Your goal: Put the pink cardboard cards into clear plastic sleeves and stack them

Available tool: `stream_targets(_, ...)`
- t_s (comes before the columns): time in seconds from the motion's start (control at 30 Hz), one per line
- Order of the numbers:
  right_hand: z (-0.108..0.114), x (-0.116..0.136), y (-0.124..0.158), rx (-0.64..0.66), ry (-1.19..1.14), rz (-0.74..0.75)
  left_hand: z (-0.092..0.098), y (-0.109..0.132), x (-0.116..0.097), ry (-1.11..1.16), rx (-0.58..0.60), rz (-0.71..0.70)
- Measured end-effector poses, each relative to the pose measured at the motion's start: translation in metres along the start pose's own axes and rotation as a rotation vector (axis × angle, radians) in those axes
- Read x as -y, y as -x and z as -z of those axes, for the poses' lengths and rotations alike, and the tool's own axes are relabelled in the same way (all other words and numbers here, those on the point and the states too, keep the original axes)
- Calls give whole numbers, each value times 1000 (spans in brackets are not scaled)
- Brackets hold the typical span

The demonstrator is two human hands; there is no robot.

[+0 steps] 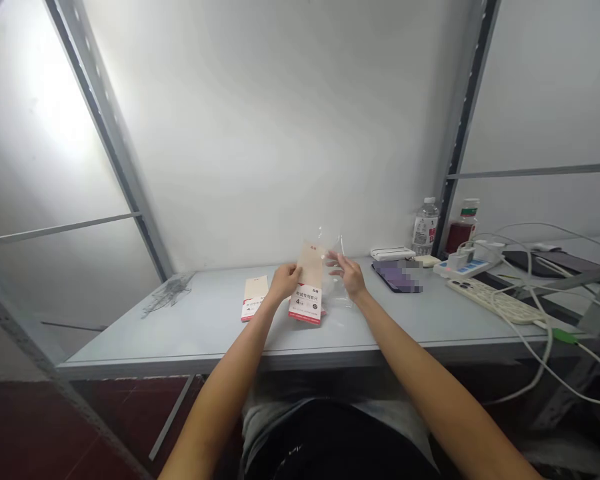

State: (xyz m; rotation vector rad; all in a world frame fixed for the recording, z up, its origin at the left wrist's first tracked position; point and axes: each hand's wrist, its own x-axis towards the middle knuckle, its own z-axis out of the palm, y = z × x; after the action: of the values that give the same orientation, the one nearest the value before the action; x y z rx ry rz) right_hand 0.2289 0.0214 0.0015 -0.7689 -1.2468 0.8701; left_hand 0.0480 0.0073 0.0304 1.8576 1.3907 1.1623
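The card pack, beige above and red-white below, is held almost upright, low over the counter. The left hand closes its grip on the pack's left edge. The pack seems thin, light and rather stiff, so the side edges are good places to hold. Just right of this grip, the right hand pinches a clear plastic sleeve, probably limp and slippery. A second pack lies left of the grip, and a phone lies to the right.

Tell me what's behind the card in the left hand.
A clear plastic sleeve, pinched by the right hand, rises behind the beige-and-red card, which hides its left part.
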Motion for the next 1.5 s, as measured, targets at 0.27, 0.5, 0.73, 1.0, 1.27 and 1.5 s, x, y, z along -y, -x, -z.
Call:
stream_targets(0.27,7,5,-2,121,-287,-250,6,6,28,224,206,0)
stream_targets(0.5,-3,8,11,373,-307,-472,1,0,40,96,-146,1)
stream_targets(0.73,-6,8,16,459,-285,-543,-1,2,40,-118,-301,-55)
stream_targets(1.0,-4,10,15,446,-243,-535,1,2,42,-97,-302,-126)
stream_targets(1.27,1,7,13,441,-276,-558,5,2,43,-42,-303,-176)
stream_targets(1.5,0,-2,13,522,-244,-599,2,3,42,-31,-322,-136)
